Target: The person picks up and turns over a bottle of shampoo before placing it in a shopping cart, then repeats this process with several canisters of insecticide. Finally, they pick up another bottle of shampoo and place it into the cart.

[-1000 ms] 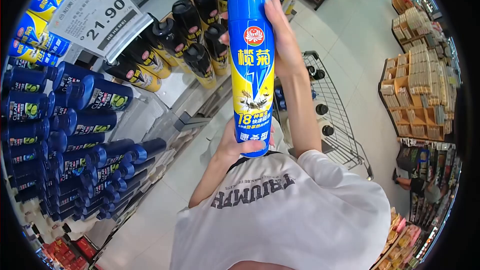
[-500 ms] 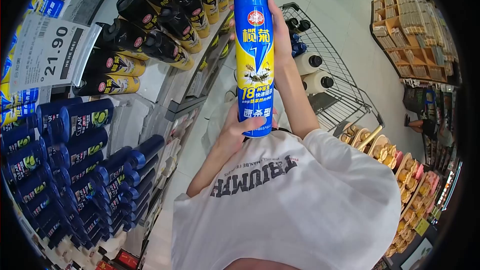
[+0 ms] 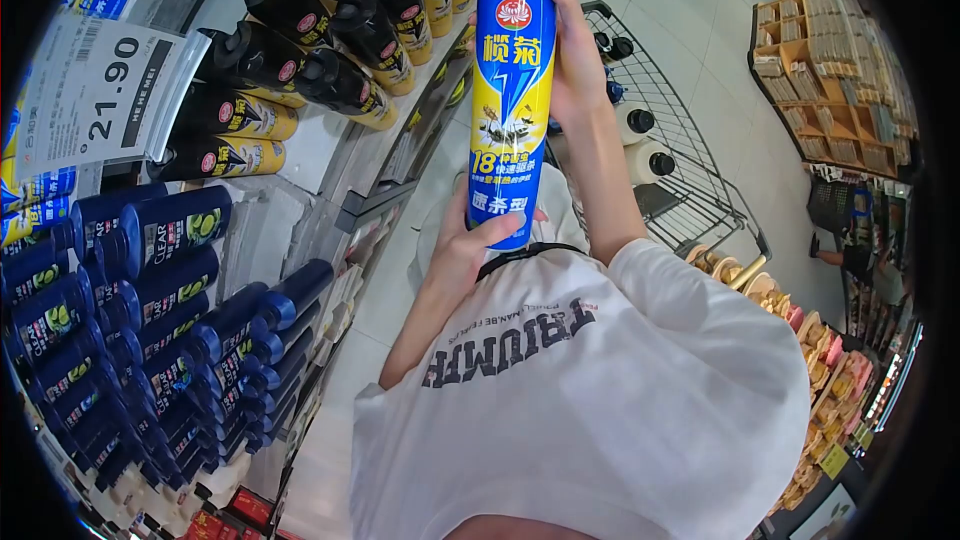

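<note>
A tall blue and yellow spray can with a red flower logo and printed insects is held upright in front of me. My left hand grips its lower end, thumb across the blue label. My right hand wraps the upper part from behind, fingers reaching near the cap. Both arms rise over my white printed t-shirt.
Shelves on the left carry black-capped yellow spray cans and rows of dark blue bottles, with a price tag reading 21.90. A wire shopping cart with white bottles stands to the right. Wooden display racks stand beyond the aisle floor.
The can and both hands have stayed together and shifted slightly up and right in view. The view has tilted, so the cart and shelves sit differently than a second ago.
</note>
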Demonstrator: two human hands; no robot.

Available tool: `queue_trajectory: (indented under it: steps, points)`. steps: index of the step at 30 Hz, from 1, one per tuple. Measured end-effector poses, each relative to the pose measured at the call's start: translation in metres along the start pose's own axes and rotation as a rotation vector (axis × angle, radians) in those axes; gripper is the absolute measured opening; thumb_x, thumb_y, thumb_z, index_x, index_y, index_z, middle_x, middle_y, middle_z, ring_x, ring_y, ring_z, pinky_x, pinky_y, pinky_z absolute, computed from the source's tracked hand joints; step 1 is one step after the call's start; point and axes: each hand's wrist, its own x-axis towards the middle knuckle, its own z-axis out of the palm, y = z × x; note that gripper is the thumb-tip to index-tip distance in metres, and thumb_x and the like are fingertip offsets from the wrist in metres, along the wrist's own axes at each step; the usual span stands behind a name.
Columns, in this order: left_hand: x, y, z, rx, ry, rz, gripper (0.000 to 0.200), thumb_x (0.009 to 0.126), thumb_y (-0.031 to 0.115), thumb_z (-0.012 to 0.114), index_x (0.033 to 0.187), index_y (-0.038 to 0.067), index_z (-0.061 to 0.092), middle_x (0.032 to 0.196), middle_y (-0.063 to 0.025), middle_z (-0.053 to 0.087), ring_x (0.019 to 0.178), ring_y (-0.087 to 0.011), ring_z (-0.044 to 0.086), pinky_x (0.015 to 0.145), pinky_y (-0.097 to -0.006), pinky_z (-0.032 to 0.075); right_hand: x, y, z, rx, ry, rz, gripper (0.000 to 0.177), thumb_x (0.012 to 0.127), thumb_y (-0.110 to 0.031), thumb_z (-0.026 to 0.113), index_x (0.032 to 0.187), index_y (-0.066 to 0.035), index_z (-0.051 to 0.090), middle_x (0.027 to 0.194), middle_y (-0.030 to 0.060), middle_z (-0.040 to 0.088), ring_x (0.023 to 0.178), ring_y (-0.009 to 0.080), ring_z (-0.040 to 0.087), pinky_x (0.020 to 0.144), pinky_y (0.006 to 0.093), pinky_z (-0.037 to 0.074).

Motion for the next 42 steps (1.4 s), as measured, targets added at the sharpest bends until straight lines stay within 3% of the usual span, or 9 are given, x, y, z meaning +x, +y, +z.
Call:
queue_trajectory:
  steps: [6,13,18,21,25,26,30,33,42]
  points:
    - [0.003,-0.008,-0.014,0.067,0.042,0.25,0.097,0.073,-0.003,0.081,0.154,0.0,0.028,0.133,-0.0154,0.056,0.112,-0.0223,0.066,0.094,-0.0328,0.055,0.014,-0.015,-0.043,0.094,0.06,0.05,0.063,0.099,-0.038,0.064,0.143,0.004,0.046,0.136,0.0354,0.054,0.121,0.0462,0.06,0.104,0.0585,0.048]
    - [0.007,-0.012,-0.018,0.163,0.075,0.464,0.101,0.071,-0.003,0.085,0.155,-0.002,0.028,0.135,-0.0179,0.054,0.114,-0.0261,0.066,0.098,-0.0354,0.056,0.004,-0.029,-0.06,0.106,0.179,0.107,0.066,0.094,-0.032,0.071,0.141,0.006,0.046,0.137,0.0306,0.055,0.127,0.0462,0.055,0.109,0.0627,0.042]
    - [0.01,-0.014,-0.023,0.165,0.008,0.404,0.093,0.073,-0.003,0.082,0.152,-0.005,0.034,0.134,-0.0205,0.058,0.106,-0.0275,0.07,0.09,-0.0367,0.06,-0.018,-0.048,-0.02,-0.25,0.435,0.034,0.058,0.094,-0.034,0.073,0.134,0.003,0.053,0.127,0.0187,0.066,0.113,0.0329,0.067,0.101,0.0499,0.054]
    - [0.004,-0.009,-0.016,0.106,0.049,0.269,0.088,0.075,-0.005,0.077,0.153,-0.006,0.034,0.132,-0.02,0.061,0.105,-0.0273,0.071,0.088,-0.0375,0.061,-0.022,-0.055,-0.028,-0.108,0.352,0.035,0.047,0.097,-0.035,0.07,0.129,-0.002,0.059,0.126,0.0137,0.068,0.115,0.0248,0.065,0.104,0.0436,0.049]
    - [0.008,-0.013,-0.024,-0.104,-0.19,0.076,0.083,0.08,0.027,0.07,0.15,-0.005,0.038,0.127,-0.0269,0.063,0.078,-0.0295,0.074,0.061,-0.0328,0.058,-0.022,-0.048,-0.028,-0.073,0.145,0.038,0.062,0.103,-0.046,0.055,0.144,0.0,0.047,0.14,0.0193,0.058,0.13,0.0312,0.056,0.112,0.0467,0.045]
    - [0.005,-0.014,-0.019,0.003,-0.119,0.064,0.087,0.079,0.048,0.064,0.145,-0.005,0.043,0.123,-0.0305,0.064,0.065,-0.0298,0.07,0.051,-0.0308,0.051,-0.014,-0.042,-0.036,-0.013,-0.007,0.053,0.071,0.101,-0.05,0.057,0.148,0.0,0.041,0.141,0.0251,0.054,0.13,0.0384,0.055,0.113,0.0516,0.043]
    - [0.007,-0.027,-0.025,-0.174,-0.205,-0.005,0.103,0.078,0.074,0.05,0.145,-0.004,0.045,0.109,-0.0272,0.065,0.045,-0.0238,0.058,0.035,-0.0291,0.036,-0.003,-0.026,-0.033,0.388,-0.385,0.157,0.084,0.093,-0.055,0.065,0.149,0.002,0.038,0.143,0.0288,0.05,0.129,0.0474,0.054,0.113,0.0607,0.042]
    - [0.005,-0.028,-0.027,-0.253,-0.233,-0.04,0.102,0.078,0.073,0.05,0.145,-0.003,0.044,0.113,-0.0291,0.065,0.044,-0.0231,0.056,0.035,-0.0279,0.034,-0.004,-0.026,-0.034,0.044,-0.211,0.114,0.084,0.094,-0.054,0.065,0.15,0.002,0.037,0.142,0.0295,0.05,0.128,0.049,0.054,0.111,0.0616,0.043]
    - [0.016,-0.031,-0.04,-0.349,-0.382,0.055,0.098,0.086,0.071,0.036,0.154,0.001,0.03,0.152,-0.024,0.043,0.078,-0.0451,0.072,0.03,-0.035,0.047,0.003,-0.008,-0.028,0.041,0.027,0.126,0.064,0.098,-0.037,0.067,0.144,0.001,0.045,0.135,0.0249,0.059,0.123,0.0397,0.06,0.107,0.056,0.048]
